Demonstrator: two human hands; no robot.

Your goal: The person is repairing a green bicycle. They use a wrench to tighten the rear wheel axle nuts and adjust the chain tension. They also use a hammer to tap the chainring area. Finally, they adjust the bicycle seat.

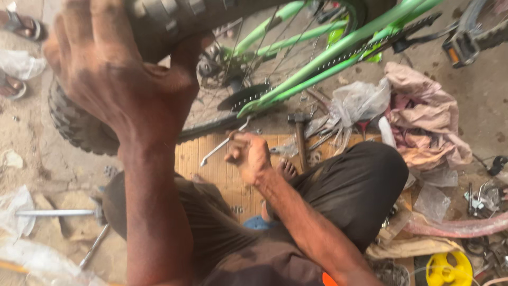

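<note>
My left hand [114, 69] is raised close to the camera and grips the knobbly black tyre [79, 124] of a bicycle wheel at its top. Lower down, my right hand [248, 153] is closed around a slim metal spanner [219, 147] whose free end points left over a wooden board [211, 169]. The green bicycle frame [328, 53] with its chain and spokes stands just beyond both hands. My dark-trousered knees [354, 185] fill the lower middle, with a bare foot showing between them.
A hammer [300, 135] lies on the ground beside a clear plastic bag [357, 100] and crumpled pink rags [426, 122]. A pedal [461, 48] sits top right. Metal rods [53, 213] lie lower left; a yellow spool [448, 269] lower right. Sandalled feet of another person are at upper left.
</note>
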